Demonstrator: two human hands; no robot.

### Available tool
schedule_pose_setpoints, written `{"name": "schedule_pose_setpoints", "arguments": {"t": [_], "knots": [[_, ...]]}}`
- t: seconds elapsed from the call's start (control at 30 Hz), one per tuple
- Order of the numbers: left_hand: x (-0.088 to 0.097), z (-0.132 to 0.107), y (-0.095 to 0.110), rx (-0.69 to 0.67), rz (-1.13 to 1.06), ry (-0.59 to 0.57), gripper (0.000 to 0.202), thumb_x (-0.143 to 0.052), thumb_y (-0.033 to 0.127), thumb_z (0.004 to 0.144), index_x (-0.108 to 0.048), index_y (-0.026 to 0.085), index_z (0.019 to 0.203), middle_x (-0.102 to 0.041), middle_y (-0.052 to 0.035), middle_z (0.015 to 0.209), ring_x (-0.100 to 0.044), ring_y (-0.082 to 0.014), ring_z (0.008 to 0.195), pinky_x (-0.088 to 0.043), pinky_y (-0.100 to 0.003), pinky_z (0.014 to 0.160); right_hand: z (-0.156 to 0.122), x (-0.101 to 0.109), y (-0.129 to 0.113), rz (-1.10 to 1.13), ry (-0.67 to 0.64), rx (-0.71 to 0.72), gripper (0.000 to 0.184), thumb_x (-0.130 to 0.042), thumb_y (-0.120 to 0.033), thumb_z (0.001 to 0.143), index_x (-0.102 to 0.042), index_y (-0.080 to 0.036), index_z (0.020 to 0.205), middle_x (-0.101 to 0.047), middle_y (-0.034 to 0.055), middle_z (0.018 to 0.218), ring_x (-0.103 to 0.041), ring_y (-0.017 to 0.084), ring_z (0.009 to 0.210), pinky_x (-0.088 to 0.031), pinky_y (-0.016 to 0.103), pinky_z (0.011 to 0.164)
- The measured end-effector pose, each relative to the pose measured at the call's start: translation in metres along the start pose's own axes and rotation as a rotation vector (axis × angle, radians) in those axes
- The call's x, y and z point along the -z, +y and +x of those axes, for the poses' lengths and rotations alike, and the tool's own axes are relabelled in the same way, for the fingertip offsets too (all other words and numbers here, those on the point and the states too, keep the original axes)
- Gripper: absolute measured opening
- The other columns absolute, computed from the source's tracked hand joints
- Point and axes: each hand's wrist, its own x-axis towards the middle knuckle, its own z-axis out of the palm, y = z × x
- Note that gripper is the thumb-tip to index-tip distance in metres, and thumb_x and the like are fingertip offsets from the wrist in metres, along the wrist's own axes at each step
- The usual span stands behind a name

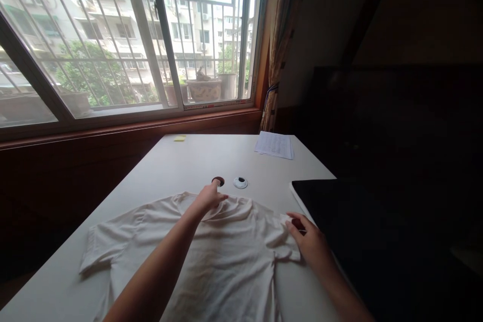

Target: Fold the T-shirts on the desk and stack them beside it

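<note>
The thumb and index finger of the right hand (311, 241) appear clamped on the outer edge of the right sleeve (287, 251), with a gap between the digits behind the contact point. The left hand (212, 197) is at the far side of the collar (209, 217): its index finger points away, over the rim of the cable hole (221, 184), and its thumb extends to the right. The remaining fingers are hidden; whether they grip fabric cannot be determined.

The white T-shirt (222, 256) lies across the near part of the tabletop (166, 166), collar toward the far side. The bottom hem is outside the view, and the left forearm covers part of the body.

Status, as judged from the layout: the shirt is spread, with the left sleeve (107, 241) extended to the side. The right sleeve is bunched and not yet flat. Creases remain across the chest and shoulders. No fold is visible in the body, so the work appears to be at an early stage.

Beyond the collar, a white grommet (236, 184) sits just right of the cable hole. Papers (274, 145) lie at the far right and a yellow note (180, 138) at the far left. A dark object (332, 206) borders the tabletop on the right.
</note>
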Motion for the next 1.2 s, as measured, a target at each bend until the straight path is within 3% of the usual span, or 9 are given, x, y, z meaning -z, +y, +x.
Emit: {"name": "schedule_pose_setpoints", "arguments": {"t": [0.13,0.37,0.67,0.83,0.97,1.07,1.2], "knots": [[-0.01,0.003,0.003,0.005,-0.008,0.003,0.063,-0.076,0.028,0.076,-0.053,0.017,0.134,-0.074,-0.0136,0.105,-0.069,-0.0298,0.098,-0.049,-0.032,0.081,0.002,0.003,0.0,0.116,0.092,-0.046,0.044,-0.056,-0.053,0.084,-0.069,-0.02,0.111,-0.072,0.008,0.097,-0.067,0.025,0.088,-0.054,0.034,0.079],[-0.021,0.01,-0.002,-0.038,-0.112,0.119,0.044,-0.057,0.007,0.081,-0.061,0.019,0.123,-0.071,-0.011,0.115,-0.067,-0.0234,0.102,-0.047,-0.032,0.091,0.002,0.01,-0.004,0.06,0.196,-0.015,0.043,-0.052,-0.053,0.088,-0.067,-0.02,0.112,-0.066,0.0096,0.103,-0.063,0.024,0.087,-0.053,0.035,0.076],[-0.026,0.013,-0.015,-0.056,-0.291,0.25,0.032,-0.057,0.009,0.085,-0.063,0.022,0.114,-0.071,-0.0047,0.116,-0.067,-0.019,0.102,-0.051,-0.03,0.092,-0.003,0.01,-0.007,-0.116,0.25,0.098,0.039,-0.052,-0.051,0.09,-0.065,-0.022,0.113,-0.062,0.0078,0.096,-0.061,0.024,0.084,-0.051,0.04,0.083],[-0.029,0.016,-0.016,-0.068,-0.302,0.276,0.03,-0.057,0.009,0.085,-0.064,0.022,0.112,-0.071,-0.0049,0.114,-0.067,-0.0196,0.102,-0.051,-0.032,0.093,0.001,0.006,0.0,0.129,0.291,-0.023,0.064,-0.062,-0.057,0.084,-0.049,-0.021,0.135,-0.061,0.0043,0.091,-0.063,0.023,0.083,-0.055,0.038,0.08],[-0.032,0.018,-0.017,-0.07,-0.292,0.285,0.031,-0.059,0.01,0.084,-0.064,0.02,0.113,-0.072,-0.0062,0.109,-0.067,-0.0203,0.1,-0.05,-0.033,0.094,0.003,0.002,0.005,0.246,0.243,-0.114,0.087,-0.066,-0.063,0.079,-0.034,-0.019,0.147,-0.063,0.0046,0.095,-0.067,0.025,0.085,-0.056,0.039,0.078],[-0.034,0.019,-0.018,-0.069,-0.29,0.294,0.031,-0.059,0.01,0.084,-0.064,0.021,0.112,-0.072,-0.0061,0.11,-0.067,-0.0199,0.1,-0.05,-0.032,0.093,0.0,0.0,0.003,0.141,0.174,-0.125,0.089,-0.061,-0.065,0.08,-0.033,-0.018,0.15,-0.067,0.0055,0.093,-0.067,0.029,0.095,-0.053,0.041,0.084],[-0.034,0.021,-0.019,-0.06,-0.281,0.297,0.029,-0.059,0.01,0.084,-0.065,0.021,0.111,-0.073,-0.0054,0.11,-0.067,-0.0197,0.1,-0.05,-0.032,0.093,-0.008,0.0,-0.007,0.157,-0.037,-0.166,0.09,-0.062,-0.063,0.079,-0.029,-0.023,0.153,-0.068,-0.0007,0.077,-0.069,0.027,0.077,-0.053,0.041,0.078]]}}
